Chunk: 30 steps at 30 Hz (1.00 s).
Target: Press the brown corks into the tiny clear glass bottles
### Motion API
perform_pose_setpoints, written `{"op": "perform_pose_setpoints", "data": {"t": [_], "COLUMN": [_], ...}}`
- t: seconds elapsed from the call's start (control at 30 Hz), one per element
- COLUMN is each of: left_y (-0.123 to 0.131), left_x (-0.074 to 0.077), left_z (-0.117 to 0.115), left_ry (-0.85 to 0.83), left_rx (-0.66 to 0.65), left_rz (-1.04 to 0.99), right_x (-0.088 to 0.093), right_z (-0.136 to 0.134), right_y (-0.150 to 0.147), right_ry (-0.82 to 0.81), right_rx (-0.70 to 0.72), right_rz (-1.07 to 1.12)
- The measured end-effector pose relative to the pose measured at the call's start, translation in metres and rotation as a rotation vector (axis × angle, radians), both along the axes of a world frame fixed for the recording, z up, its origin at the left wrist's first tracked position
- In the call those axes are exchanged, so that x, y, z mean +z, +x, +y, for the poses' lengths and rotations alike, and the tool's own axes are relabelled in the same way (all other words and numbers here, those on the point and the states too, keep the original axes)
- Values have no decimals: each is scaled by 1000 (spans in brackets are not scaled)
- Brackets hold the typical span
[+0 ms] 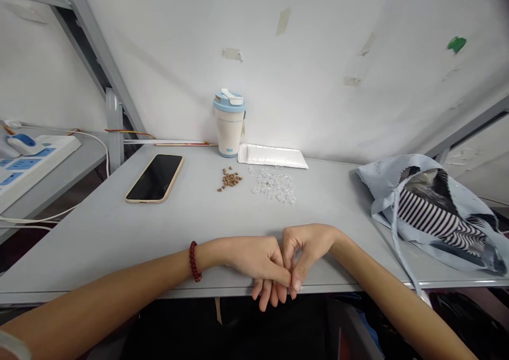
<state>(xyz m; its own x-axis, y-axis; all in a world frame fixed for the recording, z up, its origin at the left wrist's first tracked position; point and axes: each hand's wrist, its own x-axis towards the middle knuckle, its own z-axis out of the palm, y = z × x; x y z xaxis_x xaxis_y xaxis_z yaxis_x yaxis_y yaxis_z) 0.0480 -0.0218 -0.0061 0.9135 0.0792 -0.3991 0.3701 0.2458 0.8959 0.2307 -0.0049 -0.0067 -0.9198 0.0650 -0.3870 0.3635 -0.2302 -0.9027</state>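
Grey bench point(99, 243), left hand point(254, 259) and right hand point(308, 246) hooked together at near edge, both grip clenched on nothing, small clear pieces point(274, 186) and brown granules point(229, 179) lying farther, well apart from hands

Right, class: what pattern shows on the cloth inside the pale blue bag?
Black-and-white stripes on the cloth, seen best in the head view.

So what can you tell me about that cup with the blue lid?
It's a travel tumbler standing upright at the back of the grey table, close to the white wall. Its body looks like cream-coloured matte plastic, with a small blue label near the foot and a pale blue base ring. The pale blue lid carries a white flip tab on top. A flat white packet lies just beside it.
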Motion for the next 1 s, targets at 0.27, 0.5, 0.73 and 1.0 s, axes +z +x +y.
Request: {"op": "perform_pose_setpoints", "data": {"t": [0.27,0.5,0.73,1.0], "left_y": [4,-32,-107,-100], "left_x": [0,31,42,15], "left_z": [-2,30,87,91], "left_ry": [9,310,1124,1172], "left_rx": [-11,99,812,744], "left_rz": [46,136,403,408], "right_x": [-3,26,20,-5], "right_z": [2,14,55,46], "right_y": [1,-10,-40,-38], "right_ry": [-5,387,1450,1711], "right_rx": [15,-554,-808,-581], "right_rz": [-30,-35,-321,-326]}}
